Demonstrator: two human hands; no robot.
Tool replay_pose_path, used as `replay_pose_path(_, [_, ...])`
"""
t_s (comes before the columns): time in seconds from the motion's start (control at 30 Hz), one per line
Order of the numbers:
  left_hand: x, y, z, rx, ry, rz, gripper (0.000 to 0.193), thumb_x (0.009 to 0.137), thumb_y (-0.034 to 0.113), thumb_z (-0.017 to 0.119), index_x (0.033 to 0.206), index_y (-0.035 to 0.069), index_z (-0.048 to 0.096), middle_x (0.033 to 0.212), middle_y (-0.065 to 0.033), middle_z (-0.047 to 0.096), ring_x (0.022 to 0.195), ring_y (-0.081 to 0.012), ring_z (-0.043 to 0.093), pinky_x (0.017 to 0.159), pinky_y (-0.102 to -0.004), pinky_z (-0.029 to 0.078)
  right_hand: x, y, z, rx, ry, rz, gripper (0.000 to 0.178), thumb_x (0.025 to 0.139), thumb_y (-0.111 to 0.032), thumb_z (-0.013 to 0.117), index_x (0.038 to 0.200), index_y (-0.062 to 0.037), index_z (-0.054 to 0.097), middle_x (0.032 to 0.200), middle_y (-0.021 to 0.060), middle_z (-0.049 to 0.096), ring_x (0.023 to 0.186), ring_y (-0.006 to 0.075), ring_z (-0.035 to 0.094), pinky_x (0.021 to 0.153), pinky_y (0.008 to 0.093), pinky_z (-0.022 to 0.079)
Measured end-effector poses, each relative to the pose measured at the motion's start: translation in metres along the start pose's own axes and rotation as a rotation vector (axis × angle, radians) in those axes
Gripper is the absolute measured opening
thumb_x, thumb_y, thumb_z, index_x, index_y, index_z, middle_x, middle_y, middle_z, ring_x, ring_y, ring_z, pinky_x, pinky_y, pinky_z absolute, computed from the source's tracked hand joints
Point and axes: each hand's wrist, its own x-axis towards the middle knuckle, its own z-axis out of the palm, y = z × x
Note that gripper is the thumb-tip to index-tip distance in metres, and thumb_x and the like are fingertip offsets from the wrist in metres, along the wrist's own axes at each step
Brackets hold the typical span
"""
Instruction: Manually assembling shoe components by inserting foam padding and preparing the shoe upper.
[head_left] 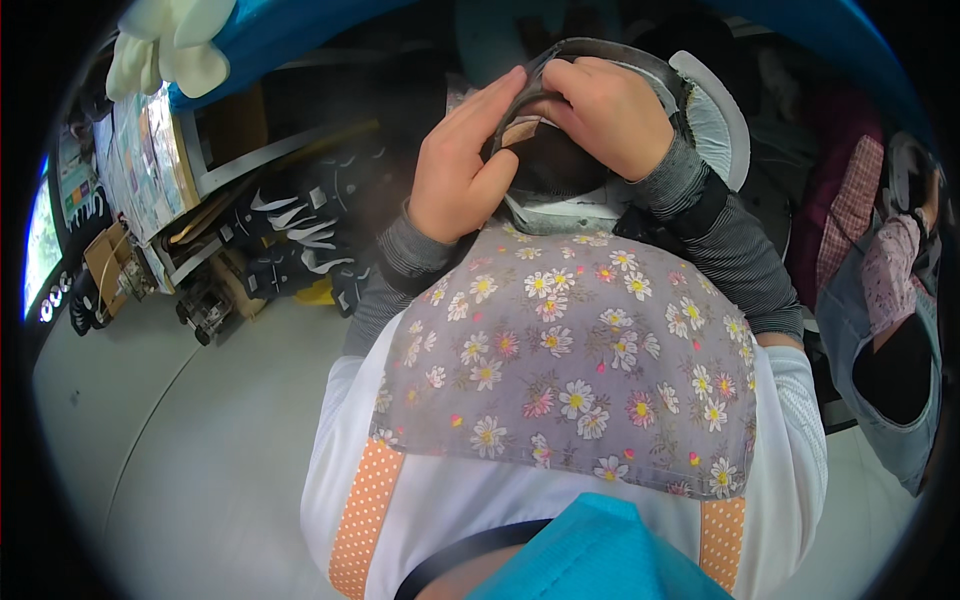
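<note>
A dark grey curved band with a raised edge runs between my two hands, over my lap. My right hand has its fingers bent over the band's upper part, pinching it. On the band's outer left side lies my left hand, with long fingers along it and the thumb against its lower end. A larger grey rounded piece arches behind my right hand. Beside it, right of my wrist, is a white padded curved piece. What exactly these pieces are, I cannot tell. My palms are hidden.
A flowered apron covers my front. At left, dark pieces with white curved stripes lie stacked near a rack. White gloves hang at the upper left. Clothing and denim are at right.
</note>
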Motion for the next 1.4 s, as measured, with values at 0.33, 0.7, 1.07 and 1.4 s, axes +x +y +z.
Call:
replay_pose_path(0.33, [0.005,0.022,0.003,0.241,0.060,-0.067,0.039,0.082,0.014,0.067,0.119,0.003,0.061,0.101,-0.0174,0.068,0.082,-0.0266,0.065,0.075,-0.0316,0.051,-0.008,-0.003,0.005,0.006,0.082,0.054,0.023,0.080,-0.028,0.070,0.081,-0.0067,0.062,0.068,0.0099,0.061,0.066,0.0273,0.063,0.058,0.0373,0.050])
replay_pose_path(0.7, [0.010,0.016,-0.009,0.220,-0.037,-0.112,0.037,0.087,0.005,0.059,0.124,0.006,0.060,0.090,-0.0165,0.067,0.068,-0.0173,0.061,0.063,-0.0263,0.048,-0.004,0.006,0.002,0.070,-0.200,0.034,0.021,0.079,-0.023,0.068,0.094,-0.0074,0.067,0.087,0.0095,0.066,0.086,0.0283,0.064,0.077,0.0375,0.052])
replay_pose_path(1.07, [0.006,0.016,-0.017,0.179,-0.153,-0.290,0.036,0.083,0.004,0.057,0.118,0.002,0.061,0.092,-0.0199,0.066,0.073,-0.0281,0.066,0.068,-0.0320,0.050,-0.003,0.000,-0.003,-0.102,-0.284,0.112,0.013,0.081,-0.017,0.064,0.082,-0.0053,0.069,0.087,0.0087,0.065,0.084,0.0257,0.065,0.074,0.0360,0.053])
replay_pose_path(1.4, [0.019,0.004,-0.018,0.226,-0.072,0.030,0.035,0.080,0.005,0.056,0.114,0.001,0.063,0.105,-0.0178,0.066,0.083,-0.0294,0.066,0.072,-0.0328,0.053,0.001,0.007,0.003,-0.132,0.061,-0.097,0.014,0.080,-0.020,0.066,0.076,-0.0069,0.064,0.079,0.0021,0.061,0.077,0.0202,0.059,0.073,0.0313,0.052])
